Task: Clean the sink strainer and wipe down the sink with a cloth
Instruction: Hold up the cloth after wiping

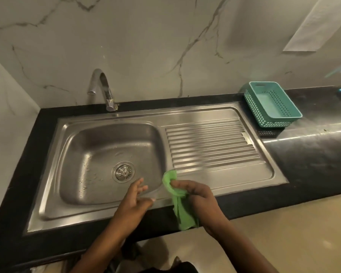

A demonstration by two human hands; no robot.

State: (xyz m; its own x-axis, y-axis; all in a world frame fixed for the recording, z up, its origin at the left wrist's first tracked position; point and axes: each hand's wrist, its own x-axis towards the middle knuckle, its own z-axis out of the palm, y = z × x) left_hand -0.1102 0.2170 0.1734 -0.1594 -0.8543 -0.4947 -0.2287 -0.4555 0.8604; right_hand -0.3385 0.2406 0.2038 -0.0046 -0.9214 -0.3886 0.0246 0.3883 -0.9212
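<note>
Left hand (135, 200) hovers over the near right corner of the sink basin (83, 160), fingers loosely spread and gripping nothing, thumb stretched toward the other hand. Further left and behind it, the basin holds scattered water drops, and the round metal strainer (123, 172) sits seated in the drain, just beyond the fingertips and apart from them. At the back edge stands a curved chrome tap (104, 89), its spout turned over the basin. Right of the empty hand, the right hand (197, 196) is closed around a green cloth (177, 196); one bunched end sticks up past the fingers at the basin's right rim, and the rest hangs down over the front edge of the black bench (295, 162). Beyond that lies the ribbed steel drainboard (211, 144), bare and shiny. Furthest right, a teal perforated basket (272, 104) sits on the bench against the marble wall (146, 46), just beside the drainboard's far corner.
</note>
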